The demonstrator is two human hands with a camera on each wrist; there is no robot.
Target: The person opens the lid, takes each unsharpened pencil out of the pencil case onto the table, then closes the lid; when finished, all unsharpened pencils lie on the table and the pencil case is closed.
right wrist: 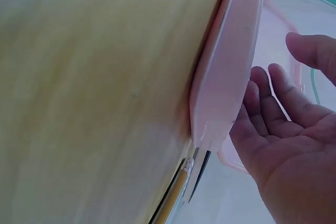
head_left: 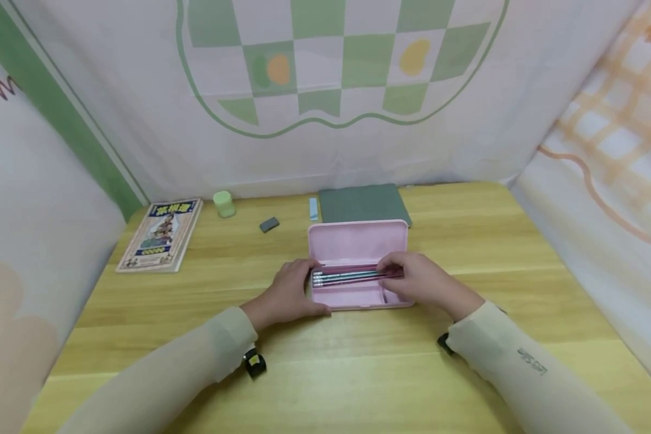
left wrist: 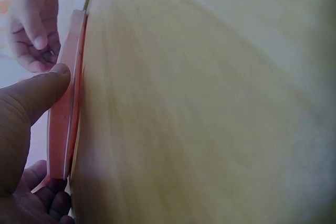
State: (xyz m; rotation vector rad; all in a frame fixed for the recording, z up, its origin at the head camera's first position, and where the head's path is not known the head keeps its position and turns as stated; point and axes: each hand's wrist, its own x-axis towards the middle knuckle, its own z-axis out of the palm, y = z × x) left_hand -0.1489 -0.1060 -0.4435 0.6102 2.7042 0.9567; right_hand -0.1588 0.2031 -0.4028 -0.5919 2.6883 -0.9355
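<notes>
A pink pencil case (head_left: 358, 244) lies open in the middle of the wooden table (head_left: 141, 313), its lid raised toward the back. Several pencils (head_left: 344, 277) lie lengthwise in its tray, metal ends to the left. My left hand (head_left: 290, 292) grips the case's left end. Its thumb (left wrist: 44, 90) presses on the front edge of the case (left wrist: 65, 124) and its fingers curl round the end. My right hand (head_left: 412, 280) rests its fingertips on the pencils' right ends. In the right wrist view that right hand (right wrist: 283, 145) is loosely spread beside the case (right wrist: 226, 77), with nothing between thumb and fingers.
A picture book (head_left: 160, 234) lies at the back left, with a small green jar (head_left: 224, 204) and a grey eraser (head_left: 269, 225) to its right. A grey-green pad (head_left: 363, 205) sits behind the case. Cloth walls close in the table on three sides.
</notes>
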